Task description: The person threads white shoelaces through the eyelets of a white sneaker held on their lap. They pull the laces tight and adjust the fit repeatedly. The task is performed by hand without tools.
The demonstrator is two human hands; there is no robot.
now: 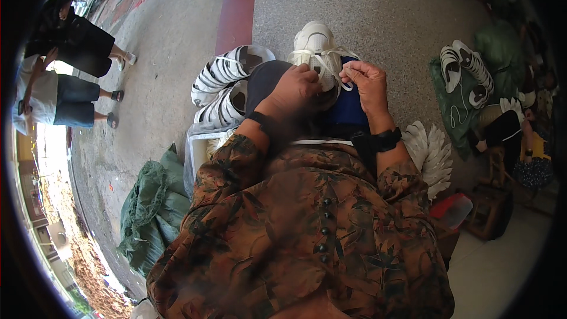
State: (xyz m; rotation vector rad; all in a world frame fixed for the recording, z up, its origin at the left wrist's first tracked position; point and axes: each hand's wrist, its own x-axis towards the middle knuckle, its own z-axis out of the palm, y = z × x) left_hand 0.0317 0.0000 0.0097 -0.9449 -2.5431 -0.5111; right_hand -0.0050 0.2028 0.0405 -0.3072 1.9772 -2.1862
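A cream-white sneaker [314, 36] rests before me over dark blue cloth, its toe pointing away. Loose white shoelace [323, 59] runs across its front in loops. My left hand [298, 87] is closed at the left side of the shoe, fingertips pressed on the lacing; the exact grip is partly hidden. On the other side, my right hand [367, 81] pinches a lace end between thumb and fingers, just off the shoe. Both wrists wear dark bands.
Rows of nested white shoes [221, 77] stand to my left, above a white-rimmed bin [192, 153] and green sacks [155, 201]. At right lie a fan of white pieces [426, 156] and more shoes [466, 68] on green sacking. People stand far left; another sits at right.
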